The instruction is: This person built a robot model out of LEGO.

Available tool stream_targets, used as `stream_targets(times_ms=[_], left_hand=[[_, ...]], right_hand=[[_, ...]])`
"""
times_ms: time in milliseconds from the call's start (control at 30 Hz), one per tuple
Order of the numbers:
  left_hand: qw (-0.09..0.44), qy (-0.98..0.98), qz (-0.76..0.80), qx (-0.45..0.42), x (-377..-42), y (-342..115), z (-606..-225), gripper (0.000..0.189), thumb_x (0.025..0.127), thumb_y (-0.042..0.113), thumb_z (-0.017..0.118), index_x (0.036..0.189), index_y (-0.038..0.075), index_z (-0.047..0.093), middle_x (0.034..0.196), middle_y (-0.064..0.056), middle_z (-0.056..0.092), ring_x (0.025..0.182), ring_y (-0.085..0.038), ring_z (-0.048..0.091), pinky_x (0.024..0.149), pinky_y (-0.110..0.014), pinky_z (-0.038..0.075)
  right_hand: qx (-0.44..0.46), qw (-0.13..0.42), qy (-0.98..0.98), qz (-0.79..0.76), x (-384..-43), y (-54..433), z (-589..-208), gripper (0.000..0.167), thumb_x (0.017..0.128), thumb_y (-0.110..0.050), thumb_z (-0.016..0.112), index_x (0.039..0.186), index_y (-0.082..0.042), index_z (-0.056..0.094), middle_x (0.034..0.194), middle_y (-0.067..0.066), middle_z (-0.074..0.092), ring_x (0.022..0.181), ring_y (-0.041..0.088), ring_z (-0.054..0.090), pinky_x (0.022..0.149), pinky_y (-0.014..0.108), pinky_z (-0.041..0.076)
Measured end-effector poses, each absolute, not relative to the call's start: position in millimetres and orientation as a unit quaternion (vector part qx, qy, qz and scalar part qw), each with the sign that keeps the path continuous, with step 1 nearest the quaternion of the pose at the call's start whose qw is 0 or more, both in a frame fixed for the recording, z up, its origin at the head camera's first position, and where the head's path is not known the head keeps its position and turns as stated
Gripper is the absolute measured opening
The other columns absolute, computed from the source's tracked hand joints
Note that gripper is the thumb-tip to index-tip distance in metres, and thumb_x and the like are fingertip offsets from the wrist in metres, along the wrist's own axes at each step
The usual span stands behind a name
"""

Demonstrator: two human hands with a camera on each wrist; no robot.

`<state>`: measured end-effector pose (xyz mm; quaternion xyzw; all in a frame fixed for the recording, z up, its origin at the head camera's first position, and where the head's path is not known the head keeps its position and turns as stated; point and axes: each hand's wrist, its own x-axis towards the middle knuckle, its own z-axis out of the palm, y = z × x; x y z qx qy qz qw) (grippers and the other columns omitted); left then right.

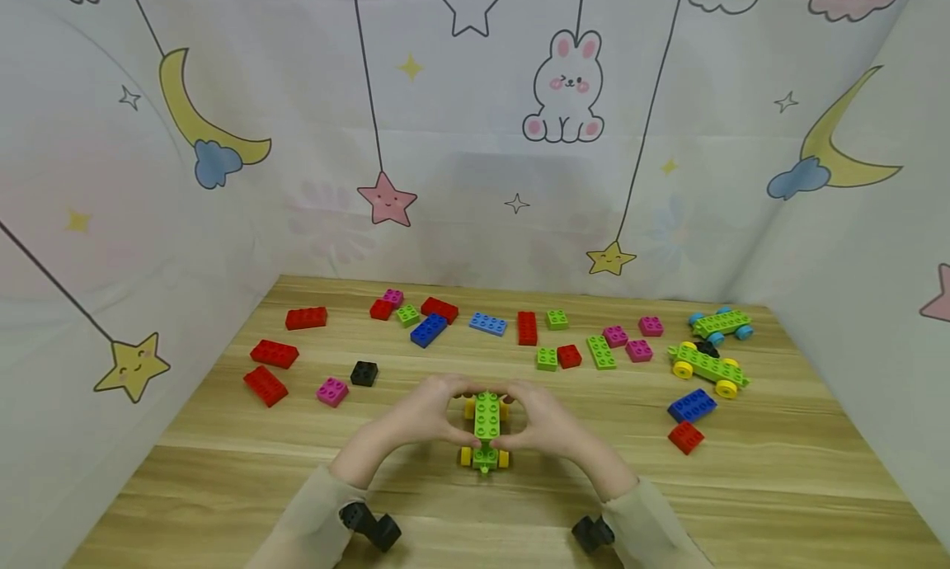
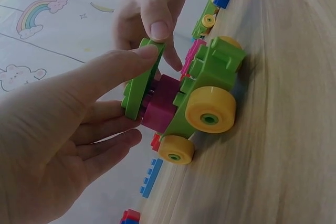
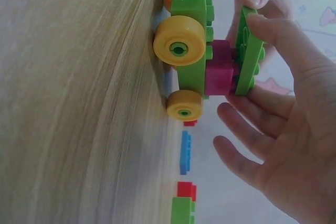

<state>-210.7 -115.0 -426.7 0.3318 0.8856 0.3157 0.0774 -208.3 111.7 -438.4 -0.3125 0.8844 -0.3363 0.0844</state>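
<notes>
A green toy car base [image 3: 191, 80] with yellow wheels [image 2: 210, 109] stands on the table, straight in front of the person. On its studs sits a magenta brick [image 3: 218, 74], and above that lies a flat green brick [image 1: 486, 416], tilted up at its near end in both wrist views. My left hand [image 1: 425, 411] pinches the flat brick from the left with thumb and fingers. From the other side my right hand [image 1: 547, 420] grips the same brick, its thumb near the left thumb. The magenta brick is hidden under the flat one in the head view.
Two more green car bases, one with yellow wheels [image 1: 708, 366] and one with blue wheels [image 1: 721, 326], stand at the right. Red, blue, pink, green and black bricks lie scattered toward the back, including a black brick [image 1: 364, 373]. A printed curtain [image 1: 475, 247] rises behind the table.
</notes>
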Motion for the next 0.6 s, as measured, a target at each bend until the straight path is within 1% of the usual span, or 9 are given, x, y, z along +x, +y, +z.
stream_targets(times_ms=[333,600], left_hand=[[0.081,0.884,0.316,0.334,-211.5,-114.2,-428.2,0.067,0.076,0.030,0.085,0.132,0.003,0.059,0.131,-0.012,0.063,0.118,-0.029,0.060,0.099,-0.046,0.050],[0.090,0.887,0.325,0.315,-210.9,-114.9,-429.5,0.067,0.075,0.029,0.086,0.132,0.004,0.060,0.132,-0.011,0.062,0.120,-0.029,0.059,0.101,-0.045,0.049]], right_hand=[[-0.307,0.093,0.886,-0.335,-209.2,111.5,-439.3,0.067,0.078,-0.029,0.082,0.136,-0.008,0.056,0.132,0.008,0.060,0.112,0.025,0.059,0.093,0.046,0.051],[-0.305,0.096,0.888,-0.329,-208.2,111.2,-436.5,0.066,0.079,-0.030,0.082,0.136,-0.008,0.056,0.134,0.010,0.060,0.112,0.026,0.059,0.093,0.046,0.052]])
